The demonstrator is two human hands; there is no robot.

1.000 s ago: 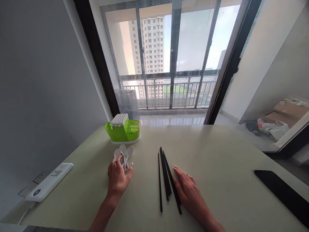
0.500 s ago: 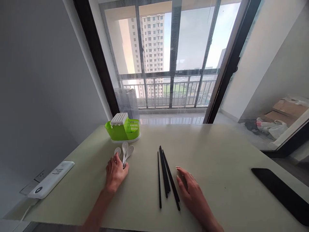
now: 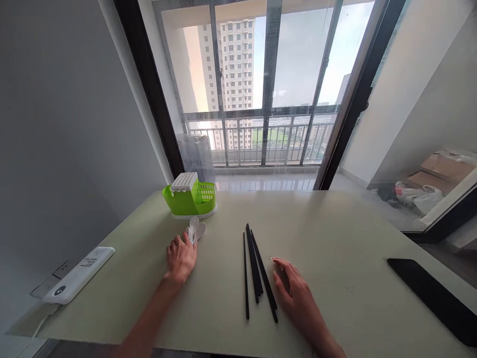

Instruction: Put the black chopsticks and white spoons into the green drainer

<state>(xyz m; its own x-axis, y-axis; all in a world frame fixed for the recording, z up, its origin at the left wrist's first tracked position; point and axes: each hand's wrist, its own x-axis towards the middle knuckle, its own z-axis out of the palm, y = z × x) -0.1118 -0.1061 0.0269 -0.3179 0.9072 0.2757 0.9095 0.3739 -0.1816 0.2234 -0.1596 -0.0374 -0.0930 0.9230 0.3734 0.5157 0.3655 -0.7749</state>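
Three white spoons (image 3: 200, 230) lie bunched on the left part of the table, bowls pointing away from me. My left hand (image 3: 181, 256) is closed around their handles, which its fingers partly hide. Just beyond the bowls stands a green utensil basket (image 3: 182, 203) with a white slotted top and white base. Several black chopsticks (image 3: 255, 268) lie loosely fanned on the middle of the table. To their right my right hand (image 3: 292, 291) rests on the tabletop, fingers apart and holding nothing.
A white power strip (image 3: 84, 273) with a cable lies along the table's left edge. On the right side of the pale table (image 3: 335, 228) is a long black flat object (image 3: 428, 293). Behind the table are a glass door and balcony; boxes and bags (image 3: 432, 184) sit at right.
My left hand has closed in on the spoons and drawn their handles together, so the left spoon now sits against the others. My right hand and the chopsticks have stayed put.
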